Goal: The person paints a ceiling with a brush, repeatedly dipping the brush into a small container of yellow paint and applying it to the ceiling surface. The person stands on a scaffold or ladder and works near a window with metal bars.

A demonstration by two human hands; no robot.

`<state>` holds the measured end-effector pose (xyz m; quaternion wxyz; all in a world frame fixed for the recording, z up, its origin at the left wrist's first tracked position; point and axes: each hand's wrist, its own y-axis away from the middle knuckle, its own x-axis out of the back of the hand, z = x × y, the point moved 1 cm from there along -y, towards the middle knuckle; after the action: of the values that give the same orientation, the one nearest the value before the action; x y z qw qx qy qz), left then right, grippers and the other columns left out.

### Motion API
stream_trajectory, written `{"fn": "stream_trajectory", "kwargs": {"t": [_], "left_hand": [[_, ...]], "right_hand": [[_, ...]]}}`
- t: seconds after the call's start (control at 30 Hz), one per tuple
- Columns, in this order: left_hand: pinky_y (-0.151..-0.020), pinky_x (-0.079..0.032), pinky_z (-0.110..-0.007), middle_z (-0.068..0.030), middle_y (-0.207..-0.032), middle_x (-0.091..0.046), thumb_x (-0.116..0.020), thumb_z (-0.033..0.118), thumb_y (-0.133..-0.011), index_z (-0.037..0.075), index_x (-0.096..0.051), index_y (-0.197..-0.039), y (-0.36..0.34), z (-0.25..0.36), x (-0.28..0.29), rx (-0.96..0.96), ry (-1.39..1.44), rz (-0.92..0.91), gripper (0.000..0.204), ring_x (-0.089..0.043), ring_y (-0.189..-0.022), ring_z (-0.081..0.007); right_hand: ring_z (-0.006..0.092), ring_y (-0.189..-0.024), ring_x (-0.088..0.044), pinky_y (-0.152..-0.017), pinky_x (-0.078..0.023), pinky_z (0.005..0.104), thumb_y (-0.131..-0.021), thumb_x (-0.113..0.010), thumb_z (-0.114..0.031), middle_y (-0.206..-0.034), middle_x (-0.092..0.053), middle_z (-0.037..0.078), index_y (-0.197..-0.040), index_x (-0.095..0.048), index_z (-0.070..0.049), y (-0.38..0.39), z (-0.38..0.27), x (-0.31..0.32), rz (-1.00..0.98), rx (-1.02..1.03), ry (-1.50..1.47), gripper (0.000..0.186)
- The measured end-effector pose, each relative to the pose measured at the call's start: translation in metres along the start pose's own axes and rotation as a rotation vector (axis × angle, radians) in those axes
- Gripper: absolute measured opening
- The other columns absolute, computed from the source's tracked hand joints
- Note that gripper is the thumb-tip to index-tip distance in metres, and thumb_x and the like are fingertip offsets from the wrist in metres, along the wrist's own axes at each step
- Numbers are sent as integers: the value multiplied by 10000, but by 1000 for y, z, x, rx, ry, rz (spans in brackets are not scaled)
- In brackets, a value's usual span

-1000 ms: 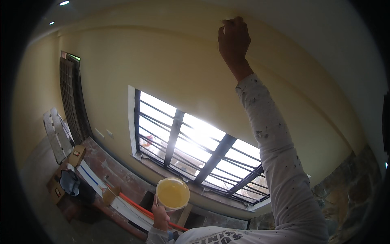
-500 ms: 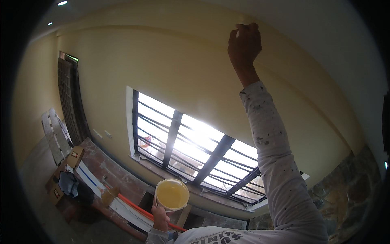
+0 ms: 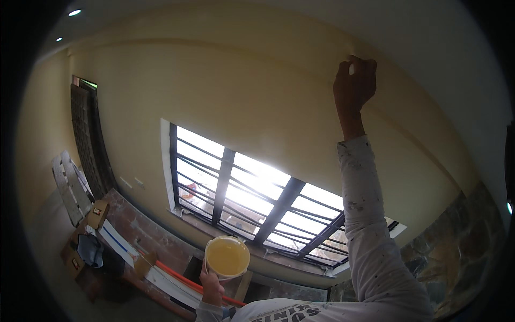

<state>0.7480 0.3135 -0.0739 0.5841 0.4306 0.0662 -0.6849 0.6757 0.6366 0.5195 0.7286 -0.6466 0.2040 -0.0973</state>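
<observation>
Low in the view, my left hand point(image 3: 212, 287) grips the side of a white plastic bucket point(image 3: 208, 266) and holds it up. Pale yellow paint point(image 3: 227, 256) lies inside it. My right arm is stretched high in a paint-spotted white sleeve. Up near the line between the yellow wall point(image 3: 257, 96) and the ceiling point(image 3: 445, 70), my right hand point(image 3: 355, 86) is closed on what looks like a paintbrush point(image 3: 352, 68). Only a pale bit of it shows between the fingers; the rest is hidden or blends with the wall.
A barred window point(image 3: 257, 198) fills the middle of the wall. Below it runs a dusty ledge point(image 3: 145, 222) with cardboard boxes point(image 3: 97, 214), a dark bag point(image 3: 90, 249) and an orange pipe point(image 3: 179, 276). Slatted wood point(image 3: 71, 188) leans at left; stone cladding point(image 3: 456, 252) covers the lower right.
My right hand has moved right and down in the view, along the top of the wall, still closed. The view has shifted slightly. My left hand holds the bucket in the same place.
</observation>
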Motion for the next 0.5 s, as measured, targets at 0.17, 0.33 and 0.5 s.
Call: {"fn": "stream_trajectory", "kwargs": {"t": [0.17, 0.33, 0.5], "left_hand": [[-860, -679, -554, -135, -1437, -609, -359, -40, -1047, 99, -497, -1573, 1, 3, -1, -8, -12, -26, 562, -697, -1213, -328], [-848, -686, -512, -131, -1411, -630, -354, -52, -1036, 86, -513, -1564, -2, -3, 0, -10, -16, 20, 569, -698, -1210, -314], [-864, -682, -491, -140, -1446, -616, -359, -70, -1028, 79, -482, -1594, -2, -8, 6, -2, 10, 20, 598, -694, -1212, -317]], "right_hand": [[284, -932, -677, -789, -580, 425, -908, -716, -88, -1019, -634, 103, -1028, -757, -59, 6, -13, 12, 81, 132, -144, 131], [281, -964, -670, -818, -581, 410, -896, -742, -62, -1032, -641, 100, -1046, -746, -62, 7, -48, -29, -9, 271, -329, 149], [278, -996, -664, -823, -592, 413, -902, -753, -80, -1082, -649, 86, -1058, -749, -65, 7, -41, -30, 36, 181, -167, 157]]}}
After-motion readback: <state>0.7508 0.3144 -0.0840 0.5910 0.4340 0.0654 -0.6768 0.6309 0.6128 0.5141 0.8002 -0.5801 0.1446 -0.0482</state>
